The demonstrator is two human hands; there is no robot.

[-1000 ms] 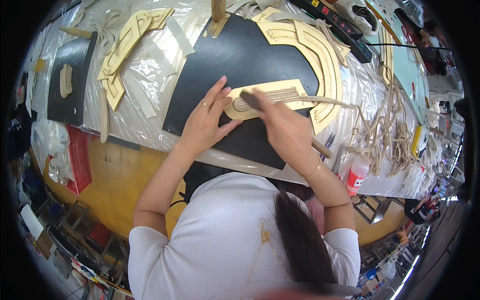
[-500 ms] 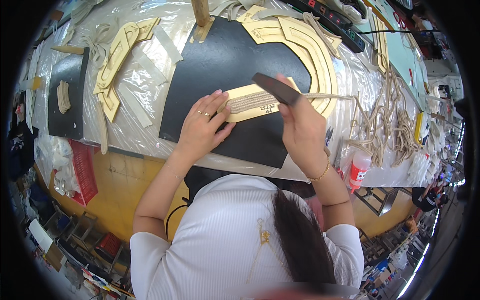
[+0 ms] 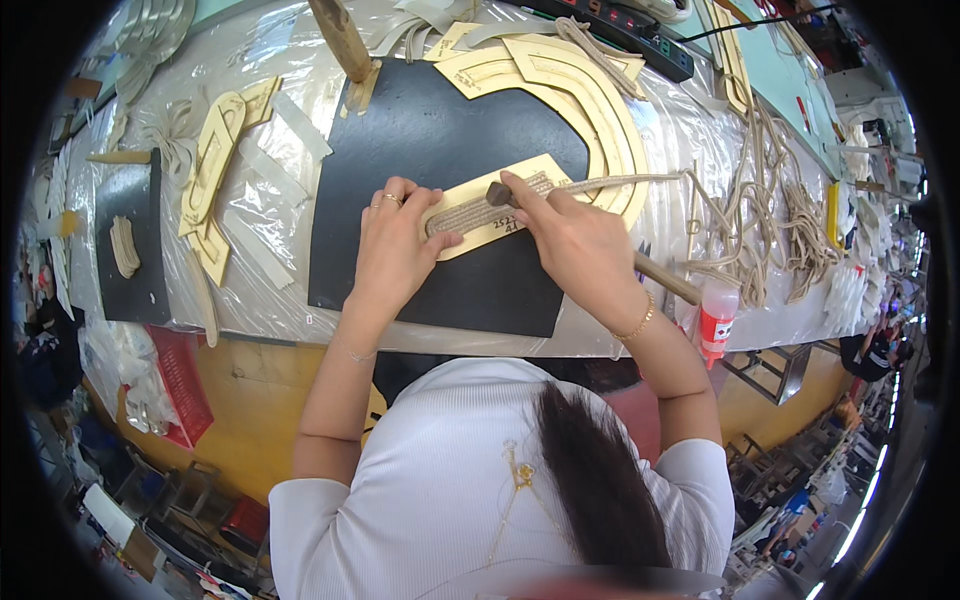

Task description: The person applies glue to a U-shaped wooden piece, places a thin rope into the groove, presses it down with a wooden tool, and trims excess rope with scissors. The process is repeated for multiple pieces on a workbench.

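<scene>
A cream template board [image 3: 545, 165] lies tilted on a black mat [image 3: 450, 110], with beige braided cord [image 3: 465, 213] laid in side-by-side rows in its slot. My left hand [image 3: 390, 240] grips the board's left end, its fingers along the far edge and its thumb over the near side by the cord. In my right hand [image 3: 580, 235] is a hammer, its dark metal head [image 3: 500, 194] over the cord rows and its wooden handle [image 3: 668, 278] sticking out behind the palm. Fingertips of that hand touch the board near the cord. From the board's right end the cord runs off to the right.
Loose cord [image 3: 750, 220] lies tangled on the right, beside a red-and-clear bottle [image 3: 716, 320]. Curved cream templates [image 3: 610, 130] rest at the mat's far right. A wooden post [image 3: 340, 40] stands at the back. More templates [image 3: 212, 165] and a smaller black mat [image 3: 135, 270] are left.
The hammer has turned in my right hand, its head now lower over the cord and its handle pointing back. My left fingers have drawn in around the board's end. The view has shifted slightly.
</scene>
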